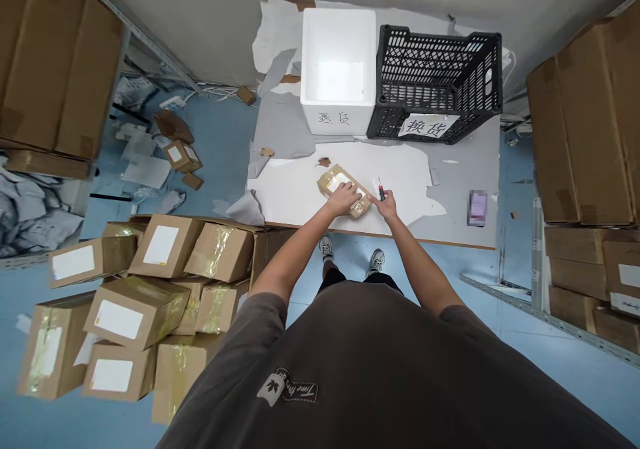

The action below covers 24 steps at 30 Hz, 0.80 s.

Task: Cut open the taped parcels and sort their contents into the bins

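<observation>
A small brown cardboard parcel (336, 177) with a white label and shiny tape lies aslant near the table's front edge. My left hand (344, 197) rests across its top, fingers curled over the label and gripping it. At the parcel's right end is my right hand (385, 205), closed around a slim red-and-black knife (381, 192) whose thin tip points away from me. The right thumb reaches toward the parcel's edge; I cannot tell whether it touches. Under the parcel, white paper covers part of the table (465, 169).
At the back stand a white foam box (337, 119) and a black plastic crate (440, 92). A blurred purple item (477, 207) lies at the right. Taped cartons (160, 245) are heaped on the left; large boxes (580, 135) fill the right-hand shelf.
</observation>
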{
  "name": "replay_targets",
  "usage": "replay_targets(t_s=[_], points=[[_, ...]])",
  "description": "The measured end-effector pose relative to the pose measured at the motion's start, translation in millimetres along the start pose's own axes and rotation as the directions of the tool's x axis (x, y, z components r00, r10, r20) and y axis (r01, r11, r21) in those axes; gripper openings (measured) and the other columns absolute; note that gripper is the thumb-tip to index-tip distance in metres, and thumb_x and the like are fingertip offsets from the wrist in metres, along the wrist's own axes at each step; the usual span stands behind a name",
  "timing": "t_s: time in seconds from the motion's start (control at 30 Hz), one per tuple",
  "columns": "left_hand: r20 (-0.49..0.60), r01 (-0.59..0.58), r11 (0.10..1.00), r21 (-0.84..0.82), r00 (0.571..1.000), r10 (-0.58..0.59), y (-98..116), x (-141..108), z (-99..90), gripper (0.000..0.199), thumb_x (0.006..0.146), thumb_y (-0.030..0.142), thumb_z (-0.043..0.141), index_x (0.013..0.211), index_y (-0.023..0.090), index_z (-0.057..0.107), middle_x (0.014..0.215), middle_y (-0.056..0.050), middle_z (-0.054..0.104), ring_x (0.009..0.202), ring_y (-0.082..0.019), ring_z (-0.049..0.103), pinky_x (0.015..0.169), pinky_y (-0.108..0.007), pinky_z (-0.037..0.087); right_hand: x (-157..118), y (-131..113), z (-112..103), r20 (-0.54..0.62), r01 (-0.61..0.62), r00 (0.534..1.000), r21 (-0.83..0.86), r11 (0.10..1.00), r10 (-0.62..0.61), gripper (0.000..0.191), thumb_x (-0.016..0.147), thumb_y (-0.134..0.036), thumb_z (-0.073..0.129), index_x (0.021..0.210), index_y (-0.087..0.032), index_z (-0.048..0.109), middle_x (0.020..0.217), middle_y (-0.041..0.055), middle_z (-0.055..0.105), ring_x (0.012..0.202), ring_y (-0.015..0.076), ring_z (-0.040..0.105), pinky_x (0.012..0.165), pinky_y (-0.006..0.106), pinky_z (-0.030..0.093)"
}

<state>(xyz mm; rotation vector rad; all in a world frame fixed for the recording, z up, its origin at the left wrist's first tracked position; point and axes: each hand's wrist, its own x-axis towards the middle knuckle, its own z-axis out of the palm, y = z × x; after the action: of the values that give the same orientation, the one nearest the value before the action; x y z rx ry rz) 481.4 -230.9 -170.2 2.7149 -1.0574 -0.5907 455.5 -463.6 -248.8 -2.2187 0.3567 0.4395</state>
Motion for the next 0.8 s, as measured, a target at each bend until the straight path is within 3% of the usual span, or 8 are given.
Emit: replay_targets(t_s=[0.13, 0.23, 0.3, 0.47, 0.57, 0.8], points=[[-0.041, 0.193, 0.978, -0.079, 0.98, -0.197, 16, 2, 4.7, 0.066, 0.082, 0.034, 0.095, 0.141, 0.018, 0.071, 0.147, -0.021, 0.062, 0.141, -0.041, 0.053, 0.115, -0.052, 0.049, 37, -33, 6, -0.031, -0.079, 0.996, 0.017, 0.997, 0.08, 0.062, 0.085, -0.076, 0.075, 0.12, -0.03, 0.054, 0.104, 0.0042, 0.073, 0.099, 0.0298, 0.068, 0.091, 0.041, 0.055], [-0.063, 0.354, 0.925, -0.136, 0.929, -0.364, 33, 6, 5.9, 0.071, 0.079, 0.028, 0.098, 0.143, 0.021, 0.068, 0.16, -0.02, 0.054, 0.149, -0.039, 0.049, 0.113, -0.049, 0.056, 49, -45, -4, 0.018, -0.051, 0.999, -0.006, 0.999, 0.051, 0.055, 0.09, -0.073, 0.072, 0.117, -0.03, 0.052, 0.102, 0.006, 0.074, 0.1, 0.032, 0.07, 0.092, 0.042, 0.054], [-0.045, 0.404, 0.901, -0.157, 0.909, -0.415, 41, 9, 5.6, 0.068, 0.079, 0.023, 0.098, 0.14, 0.022, 0.07, 0.164, -0.019, 0.052, 0.153, -0.038, 0.048, 0.113, -0.047, 0.059, 43, -41, -18, 0.049, -0.002, 0.999, 0.005, 1.0, 0.002, 0.047, 0.097, -0.071, 0.064, 0.116, -0.03, 0.05, 0.098, 0.0049, 0.073, 0.096, 0.0309, 0.071, 0.09, 0.041, 0.054], [-0.034, 0.393, 0.905, -0.161, 0.914, -0.403, 42, 6, 6.5, 0.052, 0.083, 0.018, 0.094, 0.132, 0.022, 0.075, 0.172, -0.017, 0.051, 0.162, -0.036, 0.046, 0.12, -0.047, 0.06, 4, -15, -58, 0.292, 0.137, 0.945, 0.054, 0.989, -0.147, 0.038, 0.109, -0.067, 0.047, 0.107, -0.03, 0.053, 0.078, -0.0033, 0.068, 0.067, 0.0215, 0.066, 0.077, 0.033, 0.054], [-0.04, 0.383, 0.907, -0.174, 0.918, -0.395, 38, 3, 10.9, 0.054, 0.082, 0.016, 0.094, 0.132, 0.022, 0.076, 0.176, -0.018, 0.048, 0.165, -0.04, 0.045, 0.121, -0.051, 0.06, -9, -14, -70, 0.395, 0.189, 0.903, -0.016, 0.982, -0.167, 0.039, 0.112, -0.063, 0.046, 0.102, -0.028, 0.058, 0.076, -0.0034, 0.067, 0.062, 0.0186, 0.063, 0.074, 0.03, 0.051], [-0.044, 0.363, 0.901, -0.239, 0.923, -0.383, 32, -1, 20.6, 0.059, 0.076, 0.015, 0.098, 0.131, 0.023, 0.076, 0.179, -0.017, 0.047, 0.167, -0.042, 0.044, 0.124, -0.054, 0.058, 15, -45, -78, 0.573, 0.335, 0.81, -0.277, 0.901, -0.125, 0.036, 0.11, -0.058, 0.062, 0.098, -0.025, 0.071, 0.075, 0.0016, 0.069, 0.066, 0.021, 0.063, 0.072, 0.03, 0.046]])
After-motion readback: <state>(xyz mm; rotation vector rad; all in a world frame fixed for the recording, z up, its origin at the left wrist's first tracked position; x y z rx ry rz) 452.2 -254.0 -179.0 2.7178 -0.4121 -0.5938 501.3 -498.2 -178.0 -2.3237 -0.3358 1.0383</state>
